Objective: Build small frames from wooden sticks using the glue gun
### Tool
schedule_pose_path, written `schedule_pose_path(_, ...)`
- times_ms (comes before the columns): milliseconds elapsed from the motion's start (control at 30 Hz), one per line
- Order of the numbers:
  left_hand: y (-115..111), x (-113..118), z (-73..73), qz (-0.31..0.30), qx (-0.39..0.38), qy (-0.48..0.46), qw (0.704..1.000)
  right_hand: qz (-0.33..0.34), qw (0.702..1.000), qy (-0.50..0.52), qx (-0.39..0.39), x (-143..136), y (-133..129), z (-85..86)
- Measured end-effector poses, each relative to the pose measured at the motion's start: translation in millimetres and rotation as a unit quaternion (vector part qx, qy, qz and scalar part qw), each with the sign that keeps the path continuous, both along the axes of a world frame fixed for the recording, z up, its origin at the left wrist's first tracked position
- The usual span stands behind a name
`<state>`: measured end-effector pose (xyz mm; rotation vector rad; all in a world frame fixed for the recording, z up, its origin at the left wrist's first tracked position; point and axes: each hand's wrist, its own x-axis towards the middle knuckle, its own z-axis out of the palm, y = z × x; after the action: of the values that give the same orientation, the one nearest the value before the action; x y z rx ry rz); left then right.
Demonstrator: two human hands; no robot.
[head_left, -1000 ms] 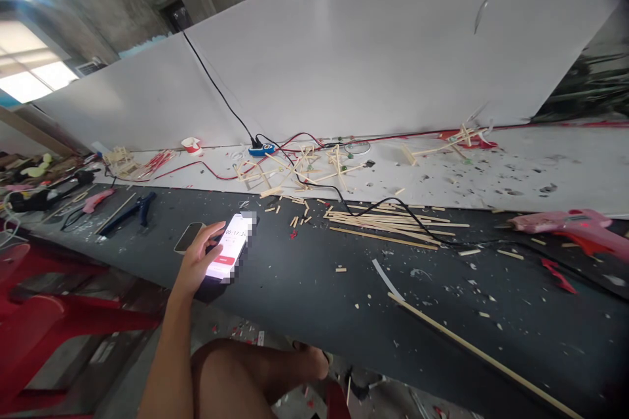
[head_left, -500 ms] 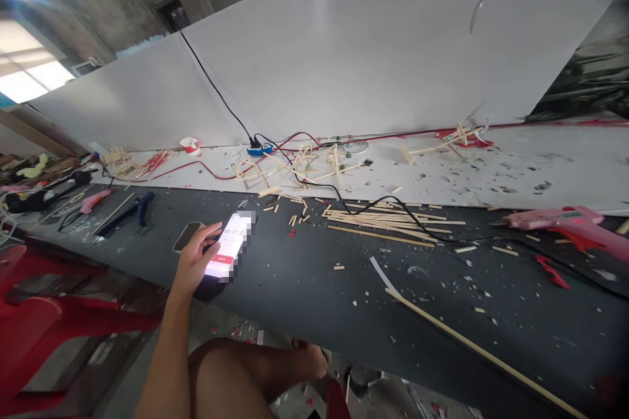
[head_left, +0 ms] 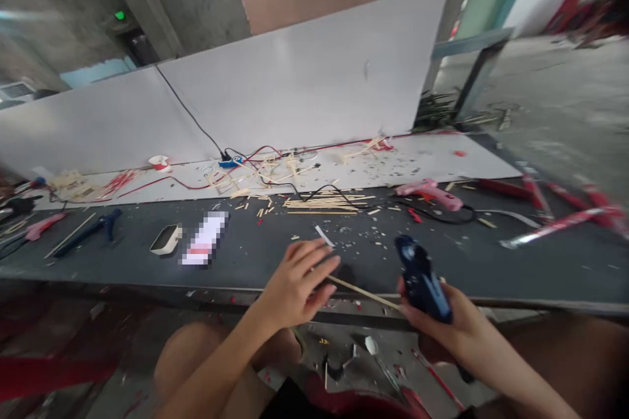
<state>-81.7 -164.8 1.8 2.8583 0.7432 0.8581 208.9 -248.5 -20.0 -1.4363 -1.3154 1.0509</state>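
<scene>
My left hand (head_left: 299,281) hovers over the table's front edge with its fingers apart, close to the far end of a thin wooden stick (head_left: 366,292). In my right hand (head_left: 442,317) is a dark blue tool (head_left: 423,278), held upright at the front edge. The stick's near end reaches the fingers of that same hand. A white paper strip (head_left: 324,236) lies just beyond my left hand. Further back is a row of thin wooden sticks (head_left: 324,203). To the left lie a lit phone (head_left: 204,239) and a small white-rimmed device (head_left: 166,239).
A pink glue gun (head_left: 430,193) with a black cord lies at the right back. Wooden stick frames (head_left: 265,173) and a blue power strip (head_left: 230,162) stand along the white panel. Blue pliers-like tool (head_left: 88,236) at left; red-wrapped pieces (head_left: 560,226) at far right.
My left hand has left the phone and moved right. My right hand has come into view with the blue tool. The view has turned right, and the long stick has moved off the table.
</scene>
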Motion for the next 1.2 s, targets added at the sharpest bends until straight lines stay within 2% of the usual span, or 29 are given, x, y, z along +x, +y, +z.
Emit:
schedule_pose_path(67, -16, 31, -2.0, -0.074, 0.011, 0.032, 0.997, 0.033, 0.999, 0.004, -0.019, -4, -12, 13.9)
schedule_pose_path(133, -29, 50, -0.1, -0.1, 0.027, 0.046, 0.994, 0.023, 0.999, 0.028, 0.0, -4, -22, 25.9)
schedule_pose_path(233, -37, 67, 8.7, -0.062, 0.061, 0.033, 0.996, -0.014, 0.996, 0.082, 0.038, 3, -25, 34.7)
schedule_pose_path(333, -29, 76, 16.1, 0.015, 0.052, -0.06, 0.997, -0.053, 0.985, 0.141, 0.078, 14, -10, 32.9)
schedule_pose_path(400, -18, 78, 14.4, 0.069, 0.04, -0.125, 0.989, -0.077, 0.982, 0.144, 0.094, 21, 3, 27.8)
schedule_pose_path(500, -3, 74, -0.2, 0.127, 0.034, -0.21, 0.969, -0.107, 0.986, 0.097, 0.087, 28, 14, 18.1)
schedule_pose_path(600, 2, 65, -18.9, 0.137, 0.043, -0.232, 0.962, -0.117, 0.991, 0.035, 0.055, 25, 16, 14.4)
schedule_pose_path(667, 0, 60, -25.6, 0.14, 0.049, -0.232, 0.961, -0.119, 0.992, 0.0, 0.045, 22, 17, 18.0)
schedule_pose_path(833, -7, 56, -21.8, 0.165, 0.075, -0.236, 0.955, -0.111, 0.991, -0.062, 0.042, 15, 25, 28.6)
schedule_pose_path(1067, -10, 65, -22.8, 0.176, 0.12, -0.201, 0.956, -0.088, 0.995, -0.047, 0.0, 1, 11, 4.5)
schedule_pose_path(1200, -13, 71, -21.9, 0.17, 0.138, -0.211, 0.953, -0.068, 0.997, -0.048, 0.006, -1, 4, 1.8)
